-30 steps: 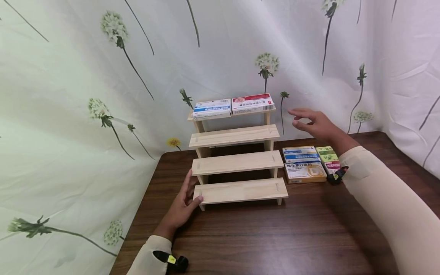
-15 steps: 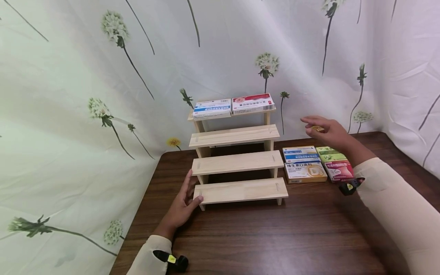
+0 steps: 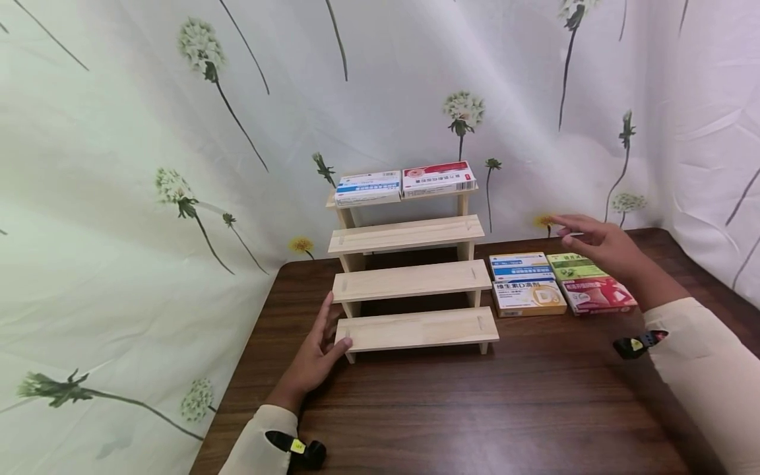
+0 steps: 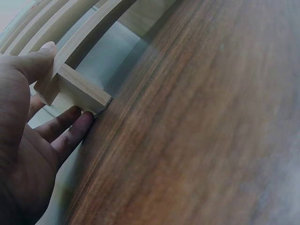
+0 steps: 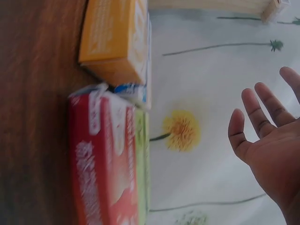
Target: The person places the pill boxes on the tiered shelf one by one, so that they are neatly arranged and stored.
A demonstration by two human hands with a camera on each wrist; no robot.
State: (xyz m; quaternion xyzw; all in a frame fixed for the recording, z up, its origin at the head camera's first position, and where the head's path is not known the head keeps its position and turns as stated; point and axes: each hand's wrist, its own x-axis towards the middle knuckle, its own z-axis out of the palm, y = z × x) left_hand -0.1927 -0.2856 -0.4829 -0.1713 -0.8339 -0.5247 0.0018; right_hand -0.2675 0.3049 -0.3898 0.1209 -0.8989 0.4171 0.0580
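Note:
A light wooden stepped display rack (image 3: 415, 284) stands on the brown table. My left hand (image 3: 315, 356) holds its lower left corner, with the thumb on the lowest step and the other fingers against the side support (image 4: 82, 91). My right hand (image 3: 605, 247) hangs above the medicine boxes to the right of the rack, fingers loosely spread and holding nothing. Below it lie a green box (image 3: 572, 265) and a red box (image 3: 598, 295). Beside these lie a blue-and-white box (image 3: 520, 266) and an orange-and-white box (image 3: 530, 298).
On the top step, a blue-and-white box (image 3: 368, 187) and a red-and-white box (image 3: 438, 178) lie side by side. A white curtain (image 3: 380, 86) with a dandelion print hangs behind the table (image 3: 439, 409) and along its sides.
My right hand has moved right and down, away from the top step and over the boxes on the table. The red box has come into full view. My left hand stays on the rack.

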